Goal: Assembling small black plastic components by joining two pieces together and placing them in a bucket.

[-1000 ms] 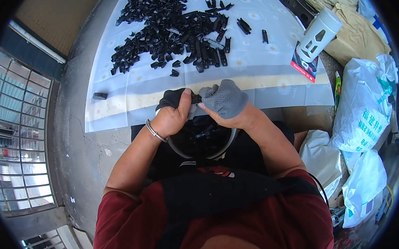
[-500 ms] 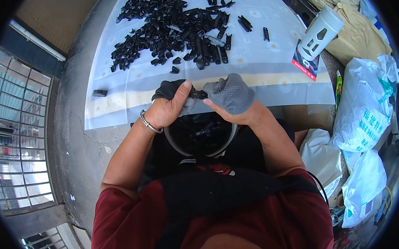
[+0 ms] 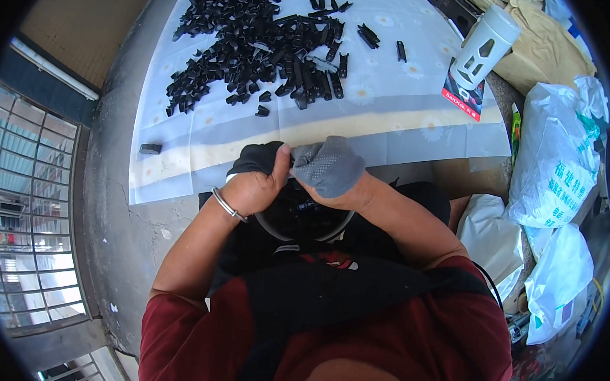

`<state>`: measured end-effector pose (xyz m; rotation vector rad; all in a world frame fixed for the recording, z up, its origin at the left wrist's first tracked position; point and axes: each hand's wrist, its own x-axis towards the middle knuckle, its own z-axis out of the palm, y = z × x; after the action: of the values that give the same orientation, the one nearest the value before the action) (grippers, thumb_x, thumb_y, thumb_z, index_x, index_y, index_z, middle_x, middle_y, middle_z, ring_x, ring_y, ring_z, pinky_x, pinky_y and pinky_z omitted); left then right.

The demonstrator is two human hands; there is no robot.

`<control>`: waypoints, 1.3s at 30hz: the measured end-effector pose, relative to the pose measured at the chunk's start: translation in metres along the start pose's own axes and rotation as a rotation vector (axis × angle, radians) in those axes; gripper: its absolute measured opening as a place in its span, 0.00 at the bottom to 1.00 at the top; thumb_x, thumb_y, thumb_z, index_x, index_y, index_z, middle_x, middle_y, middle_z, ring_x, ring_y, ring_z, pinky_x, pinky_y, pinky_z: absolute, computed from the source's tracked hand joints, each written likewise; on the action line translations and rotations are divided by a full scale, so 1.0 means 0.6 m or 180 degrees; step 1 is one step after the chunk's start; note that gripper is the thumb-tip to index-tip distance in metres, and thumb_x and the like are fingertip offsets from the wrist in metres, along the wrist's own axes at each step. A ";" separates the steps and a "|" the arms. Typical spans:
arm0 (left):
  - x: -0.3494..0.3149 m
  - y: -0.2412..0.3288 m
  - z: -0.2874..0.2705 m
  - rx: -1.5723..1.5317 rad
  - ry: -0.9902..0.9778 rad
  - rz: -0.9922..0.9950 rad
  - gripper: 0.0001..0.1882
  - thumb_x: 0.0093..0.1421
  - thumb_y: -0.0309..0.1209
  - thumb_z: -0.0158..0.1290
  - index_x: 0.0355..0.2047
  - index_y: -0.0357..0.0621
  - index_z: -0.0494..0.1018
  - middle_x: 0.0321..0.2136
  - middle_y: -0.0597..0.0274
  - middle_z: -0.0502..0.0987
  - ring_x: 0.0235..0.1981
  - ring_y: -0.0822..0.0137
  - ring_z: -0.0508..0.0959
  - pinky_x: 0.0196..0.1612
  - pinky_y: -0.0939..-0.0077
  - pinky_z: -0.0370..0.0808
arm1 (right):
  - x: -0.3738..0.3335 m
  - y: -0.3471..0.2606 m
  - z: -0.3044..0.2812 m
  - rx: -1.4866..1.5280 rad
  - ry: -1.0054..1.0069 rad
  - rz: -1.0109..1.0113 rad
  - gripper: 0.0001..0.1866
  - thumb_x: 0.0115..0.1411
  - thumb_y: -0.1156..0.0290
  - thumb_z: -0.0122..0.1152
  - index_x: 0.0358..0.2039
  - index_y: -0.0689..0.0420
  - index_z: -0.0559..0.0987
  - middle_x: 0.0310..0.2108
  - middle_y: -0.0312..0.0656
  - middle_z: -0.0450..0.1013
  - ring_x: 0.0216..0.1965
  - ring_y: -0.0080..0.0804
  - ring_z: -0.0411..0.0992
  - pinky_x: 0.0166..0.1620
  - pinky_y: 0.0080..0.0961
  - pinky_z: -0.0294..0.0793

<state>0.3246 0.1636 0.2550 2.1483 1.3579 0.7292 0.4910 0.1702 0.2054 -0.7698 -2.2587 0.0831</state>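
Observation:
My left hand (image 3: 258, 176), in a dark glove with a bare thumb and a metal bangle at the wrist, is closed with its thumb raised. Against it presses my right hand (image 3: 331, 167), in a grey dotted glove, also closed. Their fingers almost wholly hide the small black plastic piece between them. Right below, in my lap, is a round bucket (image 3: 269, 227) with black pieces (image 3: 299, 215) inside. On the table beyond my hands lies a large heap of short black plastic clips (image 3: 236, 59), with longer black strips (image 3: 320, 83) at its near right side.
A flowered cloth covers the table (image 3: 412, 119). One dark block (image 3: 150, 149) lies near its left edge. At the right stand a white cup-like holder (image 3: 485, 46) and a red-and-black card (image 3: 463, 96). White plastic bags (image 3: 548, 157) crowd the right side; a barred window (image 3: 30, 205) is at left.
My right hand has moved left and slightly down, closing up against my left hand. The black piece that showed between them is now covered by the fingers.

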 end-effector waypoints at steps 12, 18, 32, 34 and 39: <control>0.065 -0.024 0.010 0.1316 0.0681 0.0620 0.17 0.52 0.42 0.50 0.33 0.41 0.71 0.25 0.51 0.74 0.27 0.54 0.75 0.32 0.63 0.71 | 0.045 0.114 -0.072 -0.0409 -0.0335 0.1434 0.15 0.52 0.62 0.51 0.36 0.57 0.76 0.32 0.51 0.72 0.37 0.47 0.69 0.45 0.35 0.66; 0.145 -0.056 0.059 0.1852 0.0350 0.0388 0.16 0.49 0.35 0.51 0.39 0.44 0.71 0.31 0.54 0.74 0.33 0.56 0.74 0.36 0.66 0.71 | 0.056 0.140 -0.039 -0.1062 -0.0276 0.1301 0.15 0.52 0.63 0.51 0.38 0.56 0.76 0.35 0.49 0.72 0.39 0.46 0.69 0.45 0.36 0.67; 0.141 -0.002 0.064 0.2000 0.0401 -0.0004 0.13 0.49 0.34 0.50 0.34 0.42 0.71 0.28 0.53 0.74 0.31 0.57 0.75 0.34 0.65 0.72 | 0.027 0.147 -0.089 -0.1111 0.0097 0.0849 0.14 0.39 0.77 0.54 0.29 0.51 0.79 0.31 0.42 0.73 0.36 0.40 0.70 0.40 0.34 0.69; 0.134 -0.014 0.064 0.1997 0.0523 0.0174 0.13 0.49 0.34 0.50 0.34 0.42 0.71 0.29 0.52 0.73 0.31 0.56 0.75 0.33 0.64 0.72 | 0.020 0.133 -0.098 -0.1107 -0.0013 0.0754 0.13 0.39 0.77 0.54 0.29 0.52 0.79 0.31 0.43 0.72 0.36 0.40 0.70 0.41 0.34 0.69; 0.111 -0.031 0.055 0.1893 0.0890 0.0468 0.14 0.49 0.31 0.47 0.36 0.40 0.71 0.30 0.52 0.74 0.31 0.56 0.75 0.34 0.66 0.72 | 0.005 0.127 -0.105 -0.0929 0.0054 0.0340 0.11 0.44 0.74 0.55 0.31 0.55 0.78 0.31 0.47 0.72 0.35 0.42 0.70 0.40 0.35 0.68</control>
<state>0.3582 0.2279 0.2303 2.7069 1.7442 0.7739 0.5697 0.2235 0.2318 -1.0397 -2.2397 -0.2068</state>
